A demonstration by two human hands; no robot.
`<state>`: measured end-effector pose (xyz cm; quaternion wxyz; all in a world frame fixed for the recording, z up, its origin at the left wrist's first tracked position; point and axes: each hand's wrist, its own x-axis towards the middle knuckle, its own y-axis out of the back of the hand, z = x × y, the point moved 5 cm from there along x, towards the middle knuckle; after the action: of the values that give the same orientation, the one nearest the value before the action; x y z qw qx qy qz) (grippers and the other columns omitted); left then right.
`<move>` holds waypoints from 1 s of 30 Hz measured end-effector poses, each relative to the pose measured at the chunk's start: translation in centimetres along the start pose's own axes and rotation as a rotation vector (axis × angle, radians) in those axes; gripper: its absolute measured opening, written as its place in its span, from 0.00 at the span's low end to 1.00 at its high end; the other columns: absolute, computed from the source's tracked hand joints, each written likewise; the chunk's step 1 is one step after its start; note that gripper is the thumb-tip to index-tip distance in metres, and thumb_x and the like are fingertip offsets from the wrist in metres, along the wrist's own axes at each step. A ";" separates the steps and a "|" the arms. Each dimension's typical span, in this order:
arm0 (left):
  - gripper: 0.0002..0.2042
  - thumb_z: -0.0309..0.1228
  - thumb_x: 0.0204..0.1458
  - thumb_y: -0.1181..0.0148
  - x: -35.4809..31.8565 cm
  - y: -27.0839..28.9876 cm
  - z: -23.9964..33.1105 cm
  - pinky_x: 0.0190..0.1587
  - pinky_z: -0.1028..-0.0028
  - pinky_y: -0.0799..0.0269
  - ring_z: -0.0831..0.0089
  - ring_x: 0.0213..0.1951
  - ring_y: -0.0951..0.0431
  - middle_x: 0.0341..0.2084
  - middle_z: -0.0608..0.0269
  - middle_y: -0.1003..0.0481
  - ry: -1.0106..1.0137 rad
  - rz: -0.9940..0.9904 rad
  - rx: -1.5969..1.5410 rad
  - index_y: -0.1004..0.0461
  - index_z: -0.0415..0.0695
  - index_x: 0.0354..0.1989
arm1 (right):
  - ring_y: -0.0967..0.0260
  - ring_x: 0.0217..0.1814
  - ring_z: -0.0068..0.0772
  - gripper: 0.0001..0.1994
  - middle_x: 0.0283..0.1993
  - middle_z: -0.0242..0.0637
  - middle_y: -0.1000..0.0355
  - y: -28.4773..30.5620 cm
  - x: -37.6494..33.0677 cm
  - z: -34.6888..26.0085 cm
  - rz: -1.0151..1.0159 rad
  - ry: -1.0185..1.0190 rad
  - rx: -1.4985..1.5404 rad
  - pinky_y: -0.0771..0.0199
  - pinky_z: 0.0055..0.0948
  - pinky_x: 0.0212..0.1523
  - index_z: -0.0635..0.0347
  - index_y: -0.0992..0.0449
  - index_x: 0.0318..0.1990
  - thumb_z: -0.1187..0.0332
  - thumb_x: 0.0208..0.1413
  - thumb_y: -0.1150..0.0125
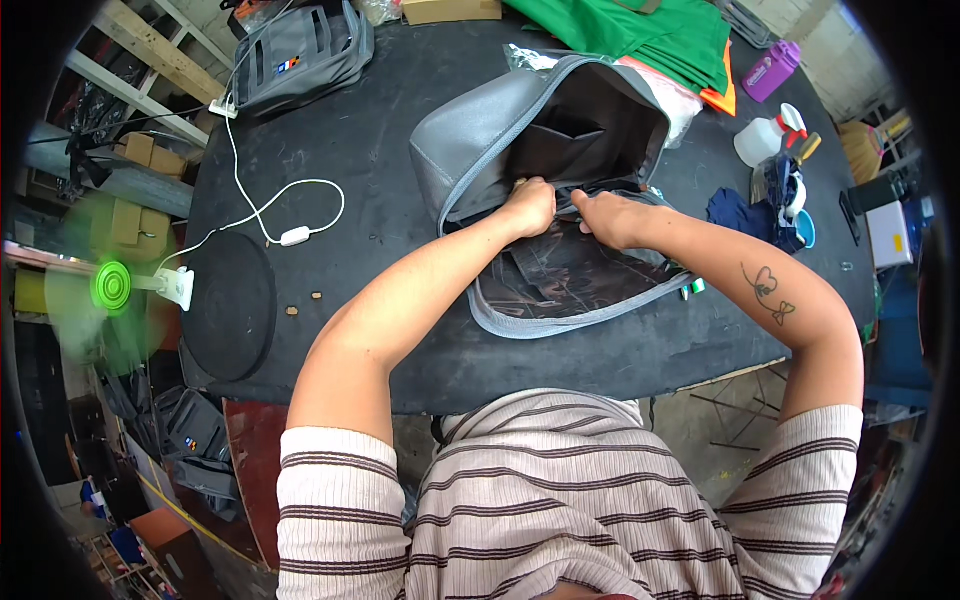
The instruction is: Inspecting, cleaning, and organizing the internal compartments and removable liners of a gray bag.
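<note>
A grey backpack (465,130) lies unzipped on the table, its front flap folded down toward me. Dark lining and an inner pocket (555,145) show inside. Both of my hands reach into the fold between the main compartment and the flap. My left hand (530,207) is closed, gripping the dark lining at that fold. Just to its right, my right hand (612,220) has its fingers curled under and its thumb along the top, pinching the same lining. The fingertips of both hands are partly hidden. Shiny dark lining covers the opened flap (570,270) below them.
Another grey backpack (300,60) sits at the far left. A white cable (295,236), a black round disc (230,305) and a spinning green fan (110,286) are to the left. Green fabric (630,40), a purple bottle (770,70) and a spray bottle (760,140) stand far right.
</note>
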<state>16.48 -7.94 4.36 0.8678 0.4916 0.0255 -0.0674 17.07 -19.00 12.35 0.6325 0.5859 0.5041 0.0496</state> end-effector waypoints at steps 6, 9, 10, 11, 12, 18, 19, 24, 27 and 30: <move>0.04 0.28 0.47 0.45 0.1 0.2 0.2 0.49 0.62 0.34 0.52 0.43 0.29 0.36 0.50 0.27 0.009 -0.033 -0.002 0.26 0.40 0.27 | 0.32 0.50 0.57 0.19 0.45 0.60 0.30 -0.2 0.2 0.1 0.003 0.023 -0.020 0.32 0.44 0.49 0.69 0.40 0.52 0.67 0.57 0.49; 0.04 0.28 0.47 0.45 0.1 0.1 0.1 0.49 0.62 0.34 0.52 0.43 0.29 0.35 0.50 0.27 0.008 -0.040 0.017 0.26 0.41 0.27 | 0.32 0.51 0.57 0.19 0.45 0.61 0.30 0.0 0.0 -0.1 -0.004 0.014 -0.010 0.32 0.45 0.50 0.69 0.40 0.52 0.66 0.57 0.49; 0.04 0.27 0.47 0.45 0.0 0.1 0.1 0.48 0.62 0.34 0.53 0.43 0.29 0.35 0.50 0.27 0.004 -0.030 0.005 0.26 0.41 0.26 | 0.33 0.51 0.57 0.19 0.46 0.61 0.30 0.1 0.0 0.0 -0.014 0.009 0.011 0.32 0.45 0.50 0.69 0.40 0.52 0.66 0.57 0.49; 0.04 0.27 0.46 0.45 0.0 0.2 0.1 0.48 0.63 0.34 0.53 0.42 0.29 0.35 0.51 0.27 0.000 -0.020 -0.008 0.26 0.41 0.26 | 0.33 0.51 0.57 0.20 0.46 0.61 0.31 0.2 0.1 0.1 -0.024 0.004 0.032 0.32 0.45 0.50 0.69 0.40 0.52 0.66 0.57 0.49; 0.04 0.27 0.46 0.45 0.0 0.2 0.1 0.48 0.63 0.34 0.53 0.42 0.29 0.35 0.51 0.27 -0.001 -0.019 -0.007 0.26 0.41 0.26 | 0.33 0.51 0.57 0.20 0.46 0.61 0.31 0.2 0.3 0.3 -0.023 0.004 0.032 0.32 0.45 0.50 0.69 0.40 0.52 0.66 0.57 0.49; 0.03 0.26 0.44 0.44 0.2 -0.2 -0.2 0.48 0.64 0.34 0.54 0.43 0.30 0.35 0.52 0.27 0.006 -0.034 -0.039 0.25 0.42 0.25 | 0.33 0.51 0.58 0.21 0.46 0.61 0.31 0.4 0.8 0.5 -0.063 0.001 0.045 0.33 0.45 0.50 0.69 0.41 0.54 0.65 0.57 0.48; 0.03 0.26 0.44 0.44 0.2 -0.2 -0.3 0.48 0.64 0.34 0.54 0.43 0.30 0.35 0.52 0.27 0.016 -0.026 -0.050 0.25 0.42 0.25 | 0.33 0.51 0.58 0.21 0.46 0.61 0.30 0.4 0.7 0.3 -0.058 0.007 0.024 0.32 0.45 0.49 0.69 0.40 0.54 0.65 0.57 0.48; 0.03 0.26 0.44 0.44 0.0 -0.2 -0.2 0.47 0.64 0.33 0.53 0.41 0.28 0.34 0.51 0.27 0.007 0.006 -0.037 0.25 0.42 0.25 | 0.32 0.50 0.57 0.20 0.44 0.60 0.30 0.0 0.7 0.3 -0.033 0.022 0.003 0.32 0.45 0.49 0.69 0.40 0.54 0.66 0.57 0.48; 0.04 0.27 0.44 0.43 0.3 0.0 -0.7 0.42 0.64 0.31 0.55 0.38 0.26 0.31 0.51 0.26 -0.089 -0.019 -0.006 0.26 0.40 0.25 | 0.32 0.50 0.56 0.20 0.44 0.59 0.29 0.2 0.9 -0.2 -0.028 0.040 -0.029 0.32 0.45 0.48 0.67 0.39 0.54 0.67 0.56 0.49; 0.04 0.27 0.46 0.43 0.5 1.3 -1.2 0.39 0.66 0.31 0.60 0.34 0.24 0.28 0.52 0.25 -0.090 -0.189 -0.096 0.26 0.40 0.26 | 0.32 0.50 0.56 0.19 0.44 0.58 0.29 0.1 0.9 0.0 -0.035 0.056 -0.061 0.31 0.45 0.49 0.66 0.39 0.54 0.67 0.56 0.49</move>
<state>17.18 -6.31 4.79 0.8803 0.4414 0.0360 -0.1699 17.57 -18.41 11.88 0.6365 0.5560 0.5298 0.0702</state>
